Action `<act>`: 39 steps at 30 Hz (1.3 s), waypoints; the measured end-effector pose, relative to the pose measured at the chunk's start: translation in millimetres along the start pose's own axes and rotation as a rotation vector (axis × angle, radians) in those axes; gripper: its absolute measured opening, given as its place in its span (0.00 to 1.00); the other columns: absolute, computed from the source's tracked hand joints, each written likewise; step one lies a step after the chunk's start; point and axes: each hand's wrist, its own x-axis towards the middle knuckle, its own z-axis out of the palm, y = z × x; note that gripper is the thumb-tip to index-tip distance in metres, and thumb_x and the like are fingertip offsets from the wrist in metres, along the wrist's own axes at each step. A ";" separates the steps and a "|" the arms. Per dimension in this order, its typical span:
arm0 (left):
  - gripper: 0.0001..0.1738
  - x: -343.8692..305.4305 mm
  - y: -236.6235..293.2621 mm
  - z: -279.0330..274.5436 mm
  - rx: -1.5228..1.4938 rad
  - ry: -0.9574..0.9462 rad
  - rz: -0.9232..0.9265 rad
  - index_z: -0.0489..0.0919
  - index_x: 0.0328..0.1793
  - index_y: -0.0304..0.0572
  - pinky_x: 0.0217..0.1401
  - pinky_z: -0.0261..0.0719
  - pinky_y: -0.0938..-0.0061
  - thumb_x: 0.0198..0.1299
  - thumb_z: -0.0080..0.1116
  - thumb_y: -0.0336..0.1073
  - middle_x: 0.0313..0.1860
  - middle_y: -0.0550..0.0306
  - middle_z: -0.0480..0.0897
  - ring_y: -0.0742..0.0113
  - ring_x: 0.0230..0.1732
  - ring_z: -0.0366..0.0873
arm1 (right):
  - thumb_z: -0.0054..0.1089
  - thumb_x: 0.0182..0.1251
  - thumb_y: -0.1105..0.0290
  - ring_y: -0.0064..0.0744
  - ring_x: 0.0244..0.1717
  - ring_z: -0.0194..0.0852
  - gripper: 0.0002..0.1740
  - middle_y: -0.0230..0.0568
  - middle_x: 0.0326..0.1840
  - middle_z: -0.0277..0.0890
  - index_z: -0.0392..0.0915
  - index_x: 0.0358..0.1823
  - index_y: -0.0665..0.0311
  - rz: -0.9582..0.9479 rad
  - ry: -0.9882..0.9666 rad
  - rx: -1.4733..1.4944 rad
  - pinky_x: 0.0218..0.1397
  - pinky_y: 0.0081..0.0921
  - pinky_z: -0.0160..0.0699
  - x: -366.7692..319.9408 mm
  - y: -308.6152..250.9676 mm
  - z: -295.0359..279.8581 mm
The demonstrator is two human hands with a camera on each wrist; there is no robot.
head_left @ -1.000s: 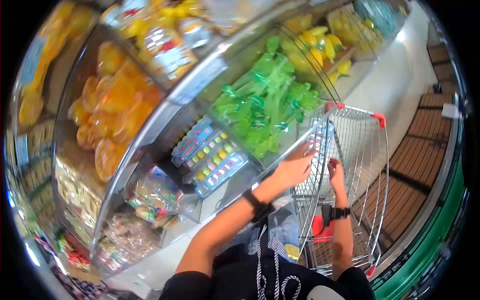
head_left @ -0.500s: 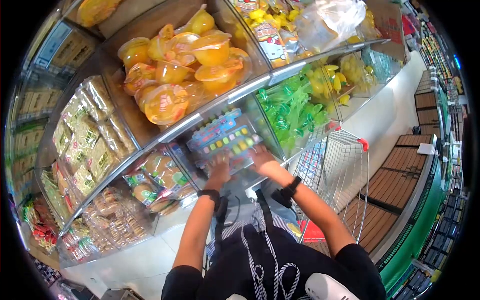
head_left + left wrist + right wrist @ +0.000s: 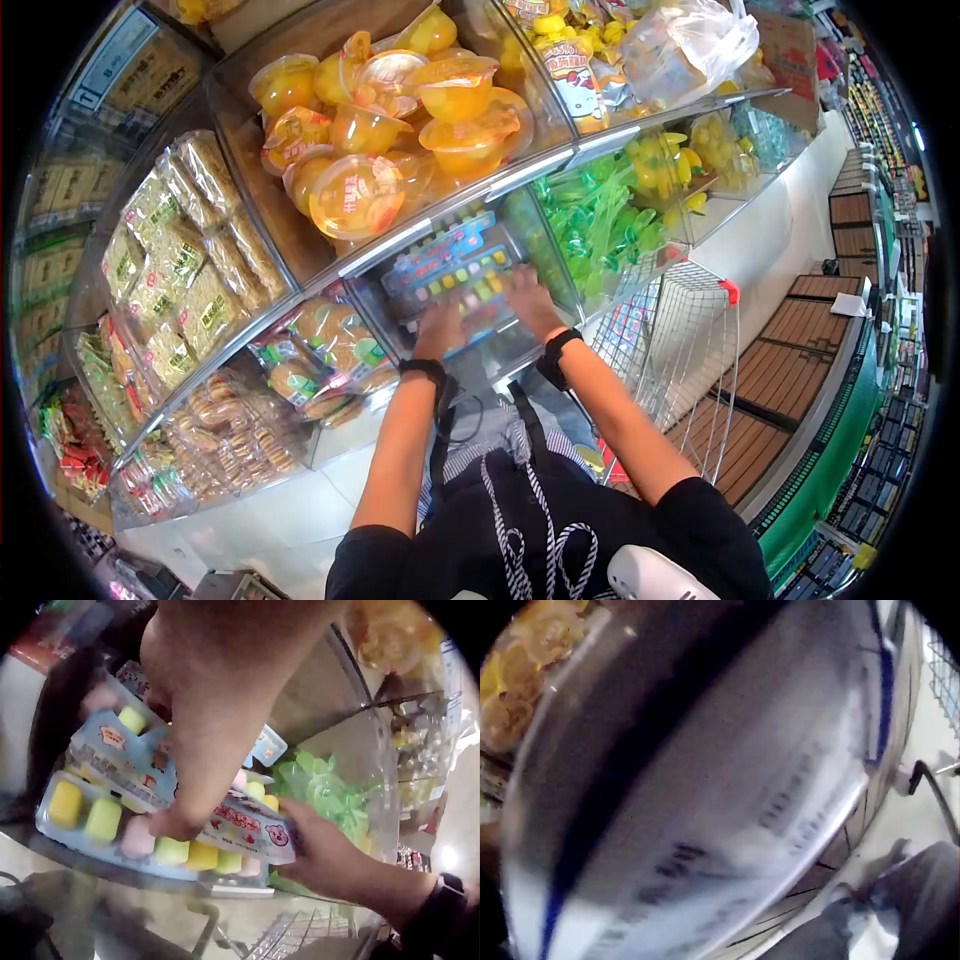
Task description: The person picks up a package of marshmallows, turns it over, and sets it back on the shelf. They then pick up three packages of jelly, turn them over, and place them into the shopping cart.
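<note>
Left hand: your left hand (image 3: 206,712) reaches down into the bin. Its thumb tip presses on the printed face of the top blister pack (image 3: 225,817) and its fingers bend over the far edge, so it pinches that pack.
Right hand: your right hand (image 3: 330,855) grips the same pack at its near end, with the thumb lying over the card edge and the fingers curled beneath. The right wrist view is a close blur and shows nothing of the fingers.
Blister pack: a long, flat strip of glossy pale blue card with small cartoon faces and red lettering. It lies slantwise on the stack, inside the clear bin in the middle row of the display.
Stack of packs: the stack of packs (image 3: 450,268) is made of blue trays with rows of rounded, pillow-shaped sweets in yellow, lime and pink under clear plastic bubbles.
Bin: the clear bin (image 3: 520,345) has smooth, see-through, curved walls, and both of your wrists cross its front rim.
Above: jelly cups (image 3: 400,110), round and translucent, orange and yellow, with foil lids.
To the right: green tubes (image 3: 590,225), slim, shiny and heaped loosely.
To the left: biscuit packets (image 3: 180,270), flat and crinkly in clear wrap, stood in rows.
Beside you: a wire shopping cart (image 3: 690,340) of thin steel mesh with red corner caps, near your right elbow.
</note>
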 end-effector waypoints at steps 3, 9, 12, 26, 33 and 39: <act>0.59 3.5 -8.6 -2.3 -0.077 -0.051 0.045 0.51 0.66 0.33 0.55 0.69 0.61 0.24 0.71 0.42 0.51 0.35 0.71 0.40 0.51 0.70 | 0.54 0.52 0.70 0.58 0.63 0.51 0.27 0.53 0.63 0.54 0.64 0.58 0.58 -0.020 -0.010 0.177 0.56 0.42 0.67 2.3 1.9 -21.5; 0.58 -4.1 -5.2 -31.4 -0.462 -0.180 0.104 0.54 0.64 0.27 0.56 0.67 0.65 0.26 0.72 0.45 0.53 0.38 0.71 0.50 0.53 0.70 | 0.53 0.51 0.75 0.56 0.63 0.53 0.29 0.57 0.64 0.51 0.62 0.59 0.63 -0.047 0.251 0.327 0.61 0.37 0.63 11.5 15.5 -40.9; 0.54 -25.3 11.6 -56.7 -0.773 -0.136 0.058 0.58 0.62 0.31 0.54 0.68 0.70 0.26 0.73 0.47 0.50 0.44 0.74 0.56 0.52 0.72 | 0.55 0.53 0.73 0.54 0.61 0.56 0.29 0.59 0.63 0.53 0.60 0.58 0.68 0.216 0.365 0.717 0.60 0.34 0.63 3.0 1.9 -63.6; 0.26 -116.4 101.9 -123.3 -0.964 0.196 0.196 0.64 0.57 0.36 0.44 0.74 0.70 0.55 0.56 0.39 0.43 0.47 0.78 0.62 0.41 0.78 | 0.60 0.56 0.72 0.24 0.42 0.73 0.17 0.36 0.42 0.75 0.70 0.47 0.68 0.368 0.088 2.005 0.45 0.24 0.74 -56.1 -37.7 -196.8; 0.25 -137.0 116.3 -148.9 -1.364 -0.056 0.299 0.64 0.61 0.39 0.44 0.70 0.79 0.62 0.47 0.45 0.48 0.62 0.73 0.76 0.46 0.69 | 0.55 0.61 0.68 0.26 0.43 0.74 0.17 0.38 0.45 0.74 0.68 0.50 0.67 0.355 0.168 2.214 0.44 0.26 0.76 -81.7 -39.2 -254.8; 0.30 -161.1 131.8 -177.3 -1.271 -0.019 0.330 0.60 0.61 0.37 0.32 0.73 0.84 0.53 0.59 0.33 0.44 0.61 0.73 0.77 0.40 0.71 | 0.50 0.64 0.68 0.30 0.46 0.74 0.17 0.41 0.47 0.73 0.67 0.52 0.67 0.289 0.175 2.201 0.49 0.31 0.74 -91.4 -50.0 -286.1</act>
